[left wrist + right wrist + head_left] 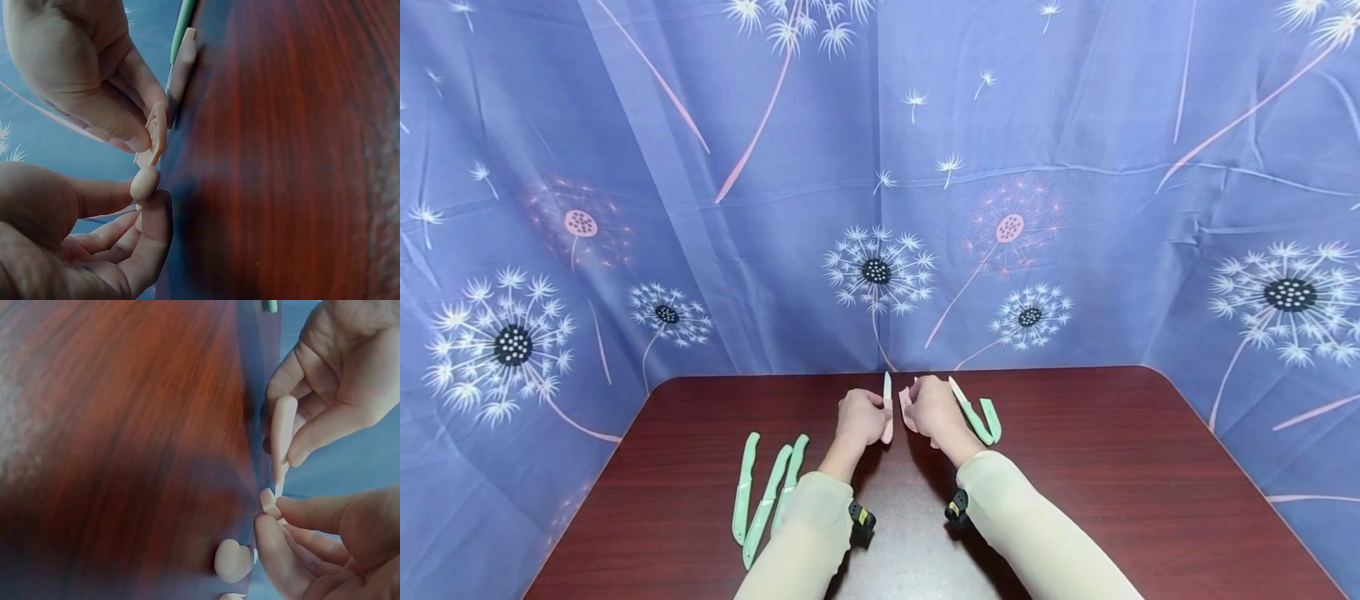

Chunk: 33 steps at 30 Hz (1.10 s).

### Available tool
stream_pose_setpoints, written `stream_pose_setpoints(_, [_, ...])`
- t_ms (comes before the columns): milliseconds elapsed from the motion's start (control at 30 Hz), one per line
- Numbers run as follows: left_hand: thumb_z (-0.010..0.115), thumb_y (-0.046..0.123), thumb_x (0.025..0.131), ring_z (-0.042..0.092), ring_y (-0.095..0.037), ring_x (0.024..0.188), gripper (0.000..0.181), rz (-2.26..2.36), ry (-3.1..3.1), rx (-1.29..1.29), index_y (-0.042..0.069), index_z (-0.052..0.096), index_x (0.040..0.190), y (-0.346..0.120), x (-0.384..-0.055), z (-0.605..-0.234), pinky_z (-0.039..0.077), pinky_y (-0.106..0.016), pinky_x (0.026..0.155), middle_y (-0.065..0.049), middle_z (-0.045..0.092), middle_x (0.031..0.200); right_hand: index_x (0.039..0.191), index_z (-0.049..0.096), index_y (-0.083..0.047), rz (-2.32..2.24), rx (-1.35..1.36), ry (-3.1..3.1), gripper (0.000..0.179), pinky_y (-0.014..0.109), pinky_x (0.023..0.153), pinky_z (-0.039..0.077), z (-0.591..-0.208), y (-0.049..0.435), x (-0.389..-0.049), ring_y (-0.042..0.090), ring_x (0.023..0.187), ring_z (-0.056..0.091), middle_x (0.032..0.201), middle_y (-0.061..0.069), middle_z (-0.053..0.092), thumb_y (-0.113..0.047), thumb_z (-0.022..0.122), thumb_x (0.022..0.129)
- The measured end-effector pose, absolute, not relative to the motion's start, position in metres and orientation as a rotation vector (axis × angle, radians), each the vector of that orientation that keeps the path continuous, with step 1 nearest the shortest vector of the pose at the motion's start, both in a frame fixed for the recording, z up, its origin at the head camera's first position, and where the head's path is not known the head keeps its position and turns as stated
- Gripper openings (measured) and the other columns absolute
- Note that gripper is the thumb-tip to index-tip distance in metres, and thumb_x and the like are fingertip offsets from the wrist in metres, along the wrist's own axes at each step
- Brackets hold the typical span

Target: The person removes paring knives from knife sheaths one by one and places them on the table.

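Note:
My left hand [860,417] pinches the pink handle [284,428] of a small knife [887,408], its pale blade pointing away toward the curtain. Close by on the right, my right hand [934,408] pinches a pink blade sheath [157,134] between thumb and fingers. In the right wrist view the blade's tip end lies close to the sheath; whether it is inside, I cannot tell. Another pink handle [232,561] rests on the table beside my right hand, mostly hidden by that hand in the head view.
Right of my right hand lie a bare green-handled knife [973,414] and a green sheath [991,419]. Three green knives in sheaths [742,492] lie left of my left forearm. A blue dandelion-print curtain [775,250] hangs behind the dark red wooden table [1112,483].

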<state>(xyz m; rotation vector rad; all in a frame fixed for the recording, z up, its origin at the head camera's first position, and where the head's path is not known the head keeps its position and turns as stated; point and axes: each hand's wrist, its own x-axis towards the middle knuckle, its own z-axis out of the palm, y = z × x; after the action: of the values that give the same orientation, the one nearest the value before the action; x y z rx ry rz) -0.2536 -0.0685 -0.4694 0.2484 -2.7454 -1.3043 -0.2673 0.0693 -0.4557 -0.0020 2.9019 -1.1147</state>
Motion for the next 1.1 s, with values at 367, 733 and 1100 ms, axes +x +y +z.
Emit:
stream_pose_setpoints(367, [0.083,0.005,0.086,0.069,-0.037,0.106,0.013,-1.251,-2.765,0.219,0.001,0.083,0.099,-0.066,-0.254,-0.47,0.057,-0.043,0.097,-0.011,0.078,0.094,0.057,0.054,-0.013,-0.976,-0.236,3.059,0.035,0.035,0.05,0.046,-0.485,0.07,-0.285,0.019,0.056,0.049,0.056,0.001,0.051,-0.003,0.067,0.088])
stream_pose_setpoints(733, [0.082,0.005,0.088,0.073,-0.029,0.099,0.014,-1.267,-2.794,0.252,0.0,0.082,0.102,-0.062,-0.251,-0.469,0.06,-0.041,0.091,-0.011,0.077,0.093,0.062,0.058,-0.012,-0.81,-0.149,3.061,0.034,0.042,0.076,0.057,-0.461,0.06,-0.266,0.017,0.066,0.059,0.06,0.001,0.061,-0.002,0.068,0.093])
stream_pose_setpoints(1100, [0.084,0.005,0.087,0.074,-0.027,0.095,0.015,-1.238,-2.794,0.259,0.0,0.081,0.101,-0.06,-0.252,-0.473,0.061,-0.041,0.089,-0.011,0.077,0.091,0.073,0.067,-0.01,-0.782,-0.061,3.058,0.027,0.043,0.066,0.059,-0.461,0.055,-0.266,0.02,0.07,0.069,0.083,0.013,0.074,-0.008,0.064,0.099])
